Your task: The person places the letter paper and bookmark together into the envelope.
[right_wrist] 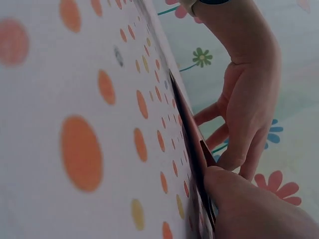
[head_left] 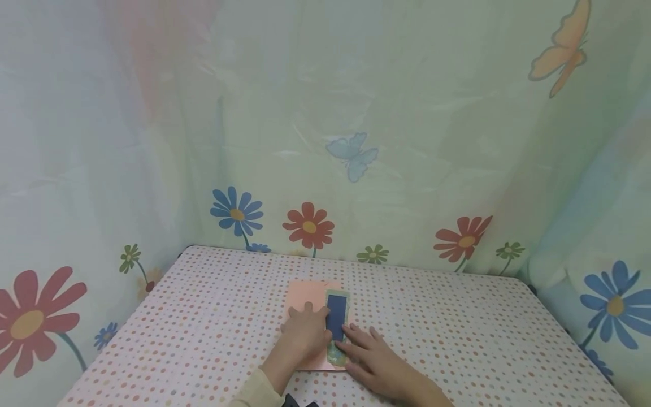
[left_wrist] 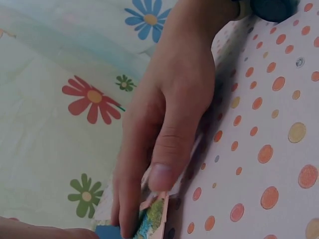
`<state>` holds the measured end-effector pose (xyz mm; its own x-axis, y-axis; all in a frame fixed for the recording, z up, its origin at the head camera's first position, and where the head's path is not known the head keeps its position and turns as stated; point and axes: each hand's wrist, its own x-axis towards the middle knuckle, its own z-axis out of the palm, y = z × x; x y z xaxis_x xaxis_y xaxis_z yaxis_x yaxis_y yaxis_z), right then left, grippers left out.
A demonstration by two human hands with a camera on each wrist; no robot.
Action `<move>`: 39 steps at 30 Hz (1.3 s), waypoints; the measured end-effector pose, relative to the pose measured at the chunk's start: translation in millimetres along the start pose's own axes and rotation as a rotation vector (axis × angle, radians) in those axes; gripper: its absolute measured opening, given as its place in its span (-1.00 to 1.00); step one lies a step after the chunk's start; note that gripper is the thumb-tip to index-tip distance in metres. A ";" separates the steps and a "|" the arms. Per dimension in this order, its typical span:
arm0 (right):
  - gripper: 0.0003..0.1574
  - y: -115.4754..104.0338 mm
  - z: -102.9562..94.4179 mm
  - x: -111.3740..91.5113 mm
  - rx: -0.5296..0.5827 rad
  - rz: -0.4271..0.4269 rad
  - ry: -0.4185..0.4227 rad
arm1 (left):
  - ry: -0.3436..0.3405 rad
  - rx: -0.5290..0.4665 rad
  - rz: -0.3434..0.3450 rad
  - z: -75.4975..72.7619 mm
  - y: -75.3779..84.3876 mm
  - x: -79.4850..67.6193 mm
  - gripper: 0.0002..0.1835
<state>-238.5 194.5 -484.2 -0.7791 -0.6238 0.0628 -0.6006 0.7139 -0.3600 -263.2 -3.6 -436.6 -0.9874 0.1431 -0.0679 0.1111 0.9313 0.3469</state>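
Note:
A pink card or booklet (head_left: 305,294) lies on the dotted table cover. Along its right side runs a green patterned strip (head_left: 335,357) bearing a dark blue rectangle (head_left: 336,316). My left hand (head_left: 304,333) rests on the pink card with fingers spread, fingertips at the strip's left edge. From the right, my right hand (head_left: 373,362) reaches in with extended fingers, touching the strip's right edge and the lower part of the blue rectangle. In the right wrist view, the pink card (right_wrist: 185,110) appears thin and edge-on beneath both hands.
The table cover (head_left: 203,328) is white with orange and coloured dots. Behind and at both sides hangs a curtain (head_left: 407,186) printed with flowers and butterflies. A small black object (head_left: 292,401) shows at the bottom edge of the head view.

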 end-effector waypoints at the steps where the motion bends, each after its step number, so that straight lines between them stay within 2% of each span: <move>1: -0.39 0.6 0.7 0.4 -0.002 0.011 0.015 | 0.002 -0.002 0.001 -0.7 0.1 -0.1 -0.47; 5: -0.41 2.5 3.8 0.9 -0.007 0.032 0.082 | -0.009 -0.009 0.001 -2.7 0.3 -0.9 -0.47; 7: -0.42 3.0 4.9 1.2 -0.008 0.031 0.088 | -0.012 -0.007 0.004 -3.4 0.3 -1.0 -0.47; 17: -0.41 -1.1 3.0 0.8 0.042 0.008 -0.045 | -0.024 -0.007 0.004 -2.6 0.0 0.1 -0.49; 19: -0.38 -2.1 3.1 0.7 0.031 0.004 -0.049 | -0.021 0.003 0.004 -2.3 0.1 0.0 -0.49; 21: -0.38 -2.6 2.9 0.8 0.011 -0.004 -0.013 | -0.018 0.009 0.003 -1.7 0.1 0.1 -0.49; 24: -0.48 -2.6 0.2 0.6 -0.018 -0.041 0.100 | -0.016 0.017 0.007 -2.0 0.6 0.1 -0.49; 26: -0.62 -2.0 -2.5 0.0 -0.037 -0.097 0.171 | -0.020 0.019 0.010 -2.3 0.7 0.3 -0.49; 28: -0.74 -1.1 -5.4 -1.1 -0.047 -0.166 0.204 | -0.021 0.010 0.013 -3.1 0.9 0.1 -0.50; 32: -0.72 -0.2 -8.4 -3.5 -0.063 -0.282 0.171 | -0.021 0.006 0.021 -3.1 0.6 0.0 -0.50; 39: -0.54 -4.4 -7.7 -5.4 -0.112 -0.314 0.073 | -0.034 0.017 0.005 -4.3 0.4 1.5 -0.49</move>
<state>-233.0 197.2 -475.8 -0.5610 -0.7973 0.2227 -0.8263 0.5234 -0.2081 -265.1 -4.4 -432.5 -0.9825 0.1583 -0.0981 0.1177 0.9360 0.3317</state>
